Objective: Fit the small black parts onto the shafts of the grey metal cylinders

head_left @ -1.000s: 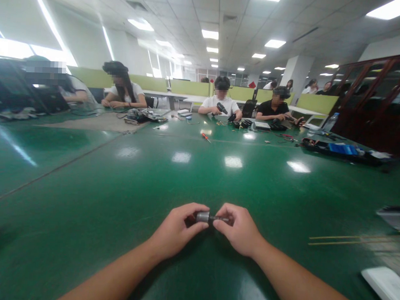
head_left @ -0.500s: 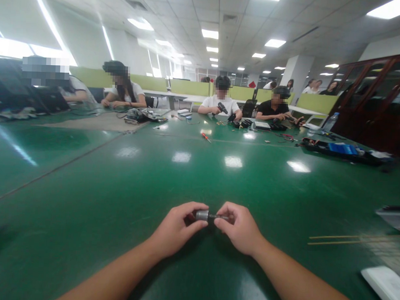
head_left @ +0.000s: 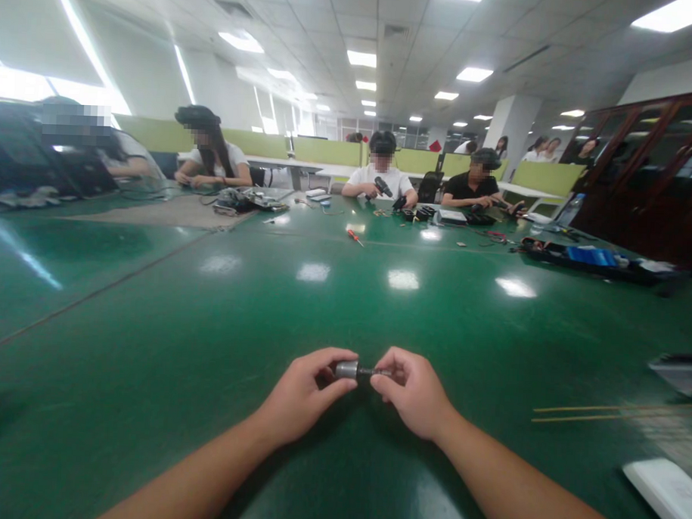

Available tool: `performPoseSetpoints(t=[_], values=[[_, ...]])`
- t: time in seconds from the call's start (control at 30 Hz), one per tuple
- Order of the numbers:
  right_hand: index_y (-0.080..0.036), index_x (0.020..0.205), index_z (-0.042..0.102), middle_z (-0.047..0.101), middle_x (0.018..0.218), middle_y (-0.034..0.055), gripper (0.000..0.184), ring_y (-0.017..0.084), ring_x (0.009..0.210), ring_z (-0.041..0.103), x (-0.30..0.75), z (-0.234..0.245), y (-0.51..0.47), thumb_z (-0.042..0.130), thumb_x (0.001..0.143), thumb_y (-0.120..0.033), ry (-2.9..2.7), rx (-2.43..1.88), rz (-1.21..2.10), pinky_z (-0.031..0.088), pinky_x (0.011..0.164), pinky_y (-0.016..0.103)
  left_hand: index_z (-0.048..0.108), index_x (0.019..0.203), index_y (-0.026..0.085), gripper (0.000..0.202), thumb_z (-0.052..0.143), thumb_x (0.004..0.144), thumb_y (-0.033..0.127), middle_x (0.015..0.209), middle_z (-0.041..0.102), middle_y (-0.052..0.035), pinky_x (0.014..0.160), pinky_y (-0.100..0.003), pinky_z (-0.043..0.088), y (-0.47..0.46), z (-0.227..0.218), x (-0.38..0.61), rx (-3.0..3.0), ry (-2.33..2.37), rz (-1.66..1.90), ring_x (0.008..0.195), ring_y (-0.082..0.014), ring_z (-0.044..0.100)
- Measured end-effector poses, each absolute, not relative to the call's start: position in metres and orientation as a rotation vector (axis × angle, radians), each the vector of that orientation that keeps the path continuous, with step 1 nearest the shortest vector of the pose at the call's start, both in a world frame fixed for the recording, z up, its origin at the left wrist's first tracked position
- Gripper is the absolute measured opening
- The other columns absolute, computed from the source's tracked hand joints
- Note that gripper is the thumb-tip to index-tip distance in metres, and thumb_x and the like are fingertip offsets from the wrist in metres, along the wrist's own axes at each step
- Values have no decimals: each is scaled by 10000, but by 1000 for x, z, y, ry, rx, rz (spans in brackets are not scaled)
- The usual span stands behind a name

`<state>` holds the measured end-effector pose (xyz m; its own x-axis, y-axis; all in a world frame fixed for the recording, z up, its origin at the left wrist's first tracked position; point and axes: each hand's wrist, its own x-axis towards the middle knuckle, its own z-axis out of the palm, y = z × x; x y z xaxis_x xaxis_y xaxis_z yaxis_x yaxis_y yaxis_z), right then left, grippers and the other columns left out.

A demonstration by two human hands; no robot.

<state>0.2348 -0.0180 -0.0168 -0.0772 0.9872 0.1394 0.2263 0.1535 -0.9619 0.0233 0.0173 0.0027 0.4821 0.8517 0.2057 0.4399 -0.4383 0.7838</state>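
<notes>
Low in the middle of the view, my two hands hold a small grey metal cylinder point(head_left: 347, 370) with a thin dark shaft point(head_left: 365, 371) coming out of its right end. It lies level, just above the green table point(head_left: 254, 302). My left hand point(head_left: 299, 398) has thumb and fingers closed around the cylinder. With thumb and forefinger my right hand point(head_left: 418, 394) pinches the far part of the shaft, whose tip is partly hidden by the fingers. A short stretch of shaft shows between the two grips.
Two thin sticks point(head_left: 613, 414), a white flat object point(head_left: 664, 490) and a grey box-like item point(head_left: 679, 373) lie at right. An orange screwdriver point(head_left: 354, 236) lies farther off. A black tray point(head_left: 556, 258) holds blue material. Several people sit across the table, one holding a drill point(head_left: 382, 186).
Slightly more of the shaft shows between my hands, as the left hand and cylinder have shifted a little to the left. Both grips stay the same.
</notes>
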Motion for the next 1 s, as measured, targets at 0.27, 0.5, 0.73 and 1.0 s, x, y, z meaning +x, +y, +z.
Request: performPoseSetpoints(t=[0.27, 0.5, 0.73, 1.0], values=[[-184, 781, 567, 575, 639, -29, 80, 134, 555, 570, 236, -17, -17, 634, 794, -227, -1460, -1193, 1044, 413, 528, 235, 681, 1122, 244, 306, 679, 842, 365, 1033, 729, -18, 817, -310, 508, 19, 2, 24, 2028, 1066, 804, 890, -196, 667], [-186, 777, 571, 575, 641, -28, 81, 135, 560, 572, 236, -16, -17, 638, 794, -226, -1462, -1203, 1025, 419, 535, 237, 687, 1111, 230, 306, 675, 836, 365, 1031, 734, -30, 804, -308, 521, 18, 4, 24, 2030, 1071, 819, 884, -202, 674], [-188, 776, 571, 560, 618, -34, 74, 136, 556, 564, 236, -15, -18, 634, 789, -224, -1457, -1198, 1040, 419, 536, 238, 687, 1114, 229, 307, 679, 834, 355, 1017, 734, -27, 803, -305, 515, 18, 4, 25, 2008, 1073, 815, 876, -199, 673], [-188, 764, 565, 567, 600, -36, 91, 128, 520, 555, 235, -13, -19, 638, 777, -240, -1417, -1172, 1091, 424, 527, 235, 687, 1114, 231, 308, 680, 833, 359, 1030, 730, -23, 806, -307, 510, 19, 2, 25, 1994, 1075, 808, 882, -199, 666]])
